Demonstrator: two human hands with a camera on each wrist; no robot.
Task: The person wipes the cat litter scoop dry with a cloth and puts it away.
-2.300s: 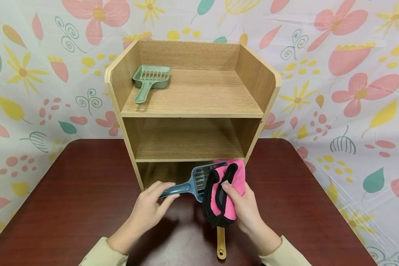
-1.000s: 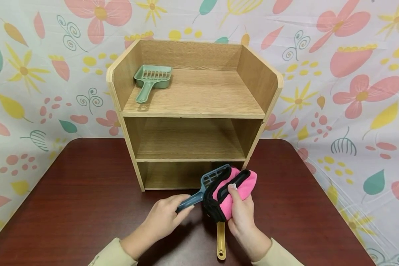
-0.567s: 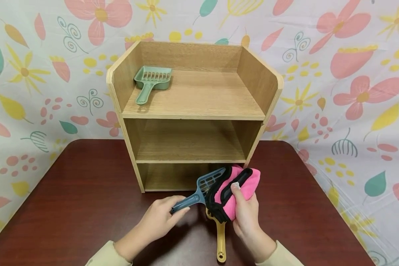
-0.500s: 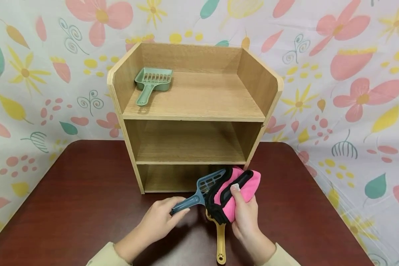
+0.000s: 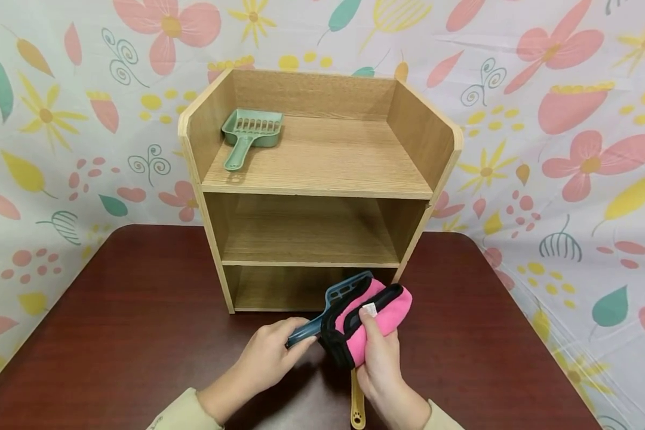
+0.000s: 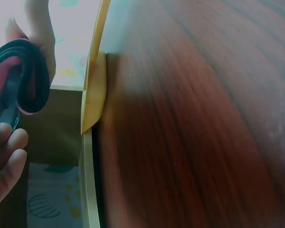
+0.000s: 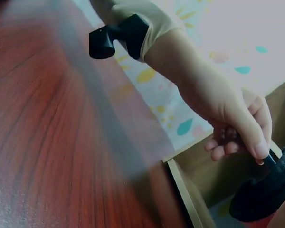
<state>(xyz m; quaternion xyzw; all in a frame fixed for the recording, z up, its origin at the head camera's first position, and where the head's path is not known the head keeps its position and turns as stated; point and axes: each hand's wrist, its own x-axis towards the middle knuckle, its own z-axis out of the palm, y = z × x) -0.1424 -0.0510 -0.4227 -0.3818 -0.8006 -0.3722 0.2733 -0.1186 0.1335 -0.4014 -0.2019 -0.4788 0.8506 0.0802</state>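
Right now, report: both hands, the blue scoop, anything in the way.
Left hand pinches blue slotted scoop by handle. Right hand grips pink black-trimmed cloth, covering part of scoop's head. Possible obstacle: yellow scoop on table, partly hidden.

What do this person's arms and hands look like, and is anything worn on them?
The left hand and right hand are bare, without gloves. The left sleeve and right sleeve are pale cream; the left has a small dark marking, too small to read. A chunky black device sits at the left cuff.
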